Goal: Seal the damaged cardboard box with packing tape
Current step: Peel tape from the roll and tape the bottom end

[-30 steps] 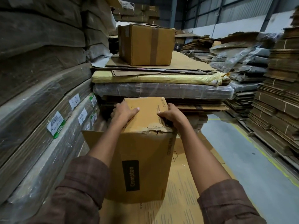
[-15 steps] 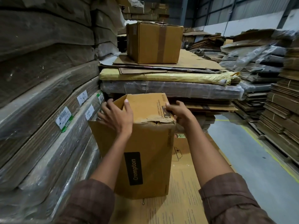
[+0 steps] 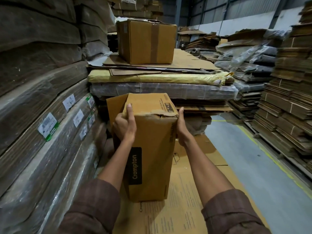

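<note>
Warehouse aisle, wrapped flat-cardboard stacks [image 3: 42,102] left of the fingers, a taped box [image 3: 146,43] on a pile beyond them. Tall damaged cardboard box [image 3: 152,154] stands upright on flattened sheets [image 3: 182,203], top edge torn. Left hand [image 3: 124,124] grasps the near top-left corner, thumb on the flap. Right hand [image 3: 181,130] presses flat against the right side, fingers hidden behind it.

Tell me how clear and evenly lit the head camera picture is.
Head view: wide-angle bending curves the wrapped stacks at left; the frame's edges are smeared, worst at the cardboard stacks on the right; the Crompton box and both hands, left hand and right hand, are fairly sharp; light is dim and soft, with daylight far behind.
</note>
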`<state>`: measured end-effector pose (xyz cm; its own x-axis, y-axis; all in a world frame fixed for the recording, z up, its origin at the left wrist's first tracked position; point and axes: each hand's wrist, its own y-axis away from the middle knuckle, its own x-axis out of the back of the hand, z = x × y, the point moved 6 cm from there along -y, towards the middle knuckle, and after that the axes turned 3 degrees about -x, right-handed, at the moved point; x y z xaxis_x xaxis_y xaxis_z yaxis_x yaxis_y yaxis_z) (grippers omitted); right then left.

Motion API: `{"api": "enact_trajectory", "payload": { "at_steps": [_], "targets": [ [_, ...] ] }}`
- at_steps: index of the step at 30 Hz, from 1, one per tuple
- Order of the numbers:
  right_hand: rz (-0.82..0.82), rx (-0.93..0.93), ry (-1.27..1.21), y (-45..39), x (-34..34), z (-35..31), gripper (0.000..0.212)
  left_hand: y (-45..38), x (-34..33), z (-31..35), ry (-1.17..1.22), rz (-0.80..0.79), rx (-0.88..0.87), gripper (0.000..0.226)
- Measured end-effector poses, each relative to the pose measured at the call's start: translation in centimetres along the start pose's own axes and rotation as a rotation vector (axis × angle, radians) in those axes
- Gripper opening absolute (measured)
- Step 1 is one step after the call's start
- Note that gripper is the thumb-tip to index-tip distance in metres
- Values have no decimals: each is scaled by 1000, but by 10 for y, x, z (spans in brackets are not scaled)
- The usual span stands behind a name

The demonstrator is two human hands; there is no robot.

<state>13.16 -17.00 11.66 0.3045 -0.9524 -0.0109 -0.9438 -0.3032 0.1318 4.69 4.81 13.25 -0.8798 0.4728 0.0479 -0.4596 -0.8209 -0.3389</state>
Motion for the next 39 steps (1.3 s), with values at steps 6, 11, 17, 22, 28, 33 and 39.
{"api": "enact_trajectory", "payload": {
  "at_steps": [6, 11, 17, 22, 28, 33, 39],
  "targets": [
    [69, 128, 227, -4, 11, -60, 100, -54, -15, 57, -137, -86, -114, 70],
    [303, 56, 276, -4, 24, -60, 106, -62, -35, 74, -246, -274, -125, 70],
    [273, -219, 125, -22, 38, 23, 100, -24, -63, 0, -290, -593, 25, 79],
    [354, -199, 182, -31, 46, 50, 69, -8, -80, -44, -355, -655, 18, 88],
    [251, -435, 267, -28, 25, 100, 60, 18, -86, -105, -668, -799, 11, 115],
    [-50, -812, 330, 2, -5, 185, 43, 61, -77, -174, -757, -1058, 153, 120],
    [-21, -762, 427, -14, -13, 198, 49, 70, -74, -180, -1033, -1118, -16, 96]
  ]
}}
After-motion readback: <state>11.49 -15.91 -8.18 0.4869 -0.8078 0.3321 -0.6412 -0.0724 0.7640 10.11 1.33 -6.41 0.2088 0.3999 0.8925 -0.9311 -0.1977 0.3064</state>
